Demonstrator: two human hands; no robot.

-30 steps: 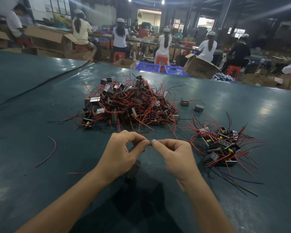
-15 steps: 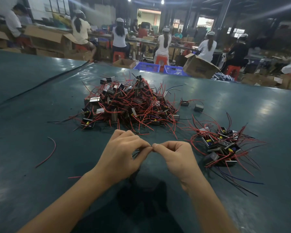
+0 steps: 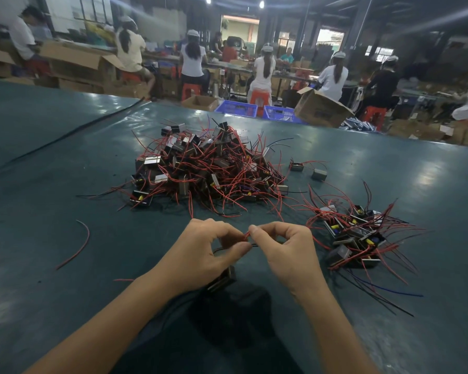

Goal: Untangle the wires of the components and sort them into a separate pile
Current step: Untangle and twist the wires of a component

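Thin red and black wires [image 3: 246,236] are pinched between thumb and forefinger of both the left hand [image 3: 200,255] and the right hand [image 3: 289,255]. The hands are brought together so that the fingertips nearly meet, low over the dark teal table top [image 3: 65,306]. A small grey block-shaped component [image 3: 222,279] is seen just under the left palm (whether it hangs from the wires or rests on the table cannot be told).

Beyond the hands, a large tangled heap of grey blocks with red and black leads [image 3: 208,168] is spread across the middle of the table. To the right, well apart from it, a smaller pile of the same parts [image 3: 354,236] is laid with its leads fanned outward. Two single grey blocks [image 3: 319,174] are placed between the heap and the pile, towards the far side. A loose curved red strand [image 3: 77,247] is left on the table to the left of the hands.
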